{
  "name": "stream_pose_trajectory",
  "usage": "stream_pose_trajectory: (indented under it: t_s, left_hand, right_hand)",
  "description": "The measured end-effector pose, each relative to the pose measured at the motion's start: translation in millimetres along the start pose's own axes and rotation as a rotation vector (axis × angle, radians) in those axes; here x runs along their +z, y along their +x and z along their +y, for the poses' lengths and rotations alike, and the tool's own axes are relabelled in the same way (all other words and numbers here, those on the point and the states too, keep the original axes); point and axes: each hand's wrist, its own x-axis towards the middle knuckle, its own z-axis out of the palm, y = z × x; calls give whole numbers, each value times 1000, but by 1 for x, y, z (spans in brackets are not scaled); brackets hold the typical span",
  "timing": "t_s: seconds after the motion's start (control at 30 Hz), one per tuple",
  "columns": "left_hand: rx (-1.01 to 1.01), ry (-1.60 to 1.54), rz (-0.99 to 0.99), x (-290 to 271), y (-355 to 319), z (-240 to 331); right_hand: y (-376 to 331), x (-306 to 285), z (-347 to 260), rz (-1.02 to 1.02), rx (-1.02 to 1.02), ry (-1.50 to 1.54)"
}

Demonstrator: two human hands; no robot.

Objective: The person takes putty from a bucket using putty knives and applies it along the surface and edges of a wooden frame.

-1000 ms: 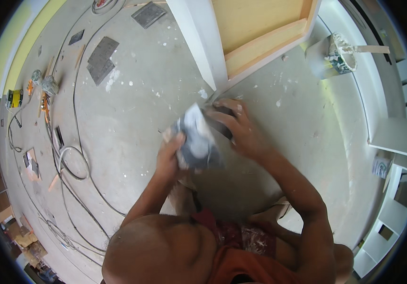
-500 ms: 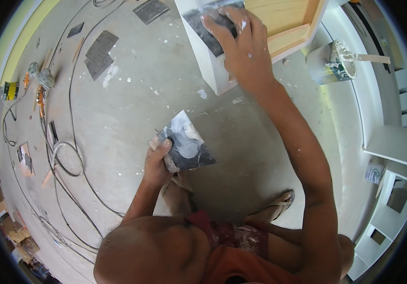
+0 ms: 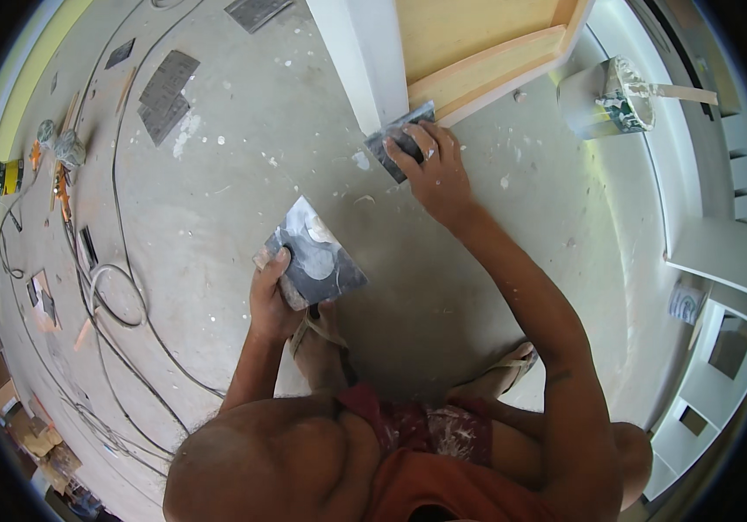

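My left hand (image 3: 271, 300) is closed on a dark, flat putty board (image 3: 339, 277), thumb on top. Pale grey and white filler (image 3: 314, 235) is smeared across it. Farther out and to the right, my right hand (image 3: 439, 178) is closed around a dark, thin putty spreader (image 3: 386, 159), its fingers bent over the top face. The spreader is at the near end of a white-coated cabinet side (image 3: 365, 65); whether it touches the surface cannot be told. Bare wood (image 3: 478, 43) shows inside the cabinet piece.
A filler-smeared bucket (image 3: 591, 100) with a pale stick (image 3: 686, 93) lies to the right. Hoses (image 3: 119, 226) and orange-handled spray guns (image 3: 62, 204) lie on the floor at left, with dark sheets (image 3: 165, 91) farther up. White shelving (image 3: 708, 383) stands at the right edge.
My right hand has drawn the spreader down along the cabinet side to its near end. My left hand, with the putty board, sits slightly farther left in view.
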Motion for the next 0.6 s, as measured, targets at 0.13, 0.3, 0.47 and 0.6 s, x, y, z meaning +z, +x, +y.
stream_pose_trajectory:
  t_s: [0.13, 0.3, 0.47, 0.6]
  left_hand:
    - [-21, -10, 15, -4, 2, -6]
    - [-97, -124, -11, -7, 9, -16]
    - [-119, -138, 48, 5, 12, -21]
    - [-171, -250, 9, 19, 19, -30]
  right_hand:
    - [-25, 6, -4, -75, 41, 35]
    - [-46, 1, -2, -231, 62, 80]
    - [-31, -51, -33, -409, 264, 300]
    - [-9, -102, -78, -88, 260, 939]
